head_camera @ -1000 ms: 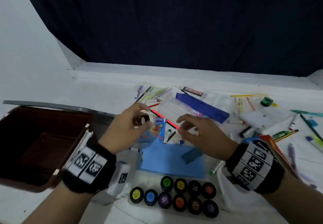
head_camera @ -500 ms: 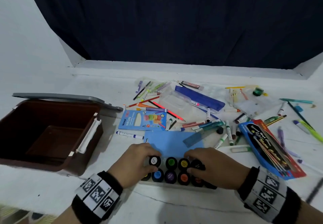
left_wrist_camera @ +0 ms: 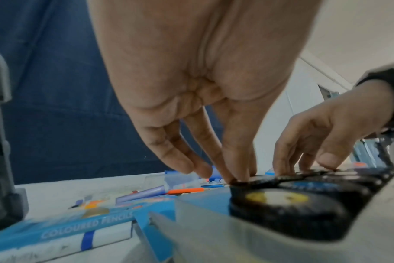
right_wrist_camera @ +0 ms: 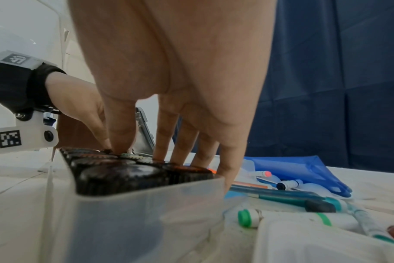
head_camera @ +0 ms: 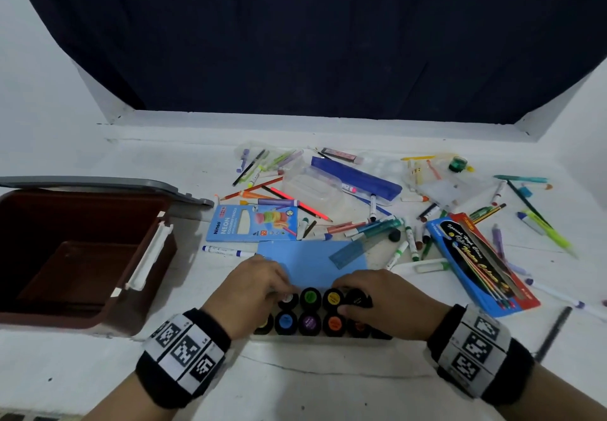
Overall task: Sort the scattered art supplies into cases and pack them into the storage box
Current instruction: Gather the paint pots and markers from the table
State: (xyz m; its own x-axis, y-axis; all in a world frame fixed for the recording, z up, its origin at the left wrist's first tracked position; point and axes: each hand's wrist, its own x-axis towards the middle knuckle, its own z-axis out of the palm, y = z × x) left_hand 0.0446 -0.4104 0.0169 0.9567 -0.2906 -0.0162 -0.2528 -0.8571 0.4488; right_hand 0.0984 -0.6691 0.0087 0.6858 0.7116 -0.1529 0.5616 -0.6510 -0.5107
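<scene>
Your left hand (head_camera: 249, 292) reaches down with straight fingers, and its fingertips (left_wrist_camera: 236, 175) touch the black ribbed cap of the far-left jar in the clear plastic tray of small paint jars (head_camera: 310, 314). Your right hand (head_camera: 391, 305) lies over the tray's right end, fingers (right_wrist_camera: 122, 135) also extended and pressing on the caps there; neither hand is curled round anything.

That tray sits directly under both hands at the near edge of the white table (head_camera: 328, 384), with its long axis running left to right and two rows of jars standing upright, coloured lid labels facing up.

Just beyond the tray lies a flat light-blue sheet (head_camera: 308, 259), and past that a blue cardboard box of neon coloured pencils (head_camera: 253, 223), lengthwise left to right. Farther off, loose pens and markers (head_camera: 377, 226) point every way. Well to your left stands the brown plastic storage box (head_camera: 82, 256), lid open.
</scene>
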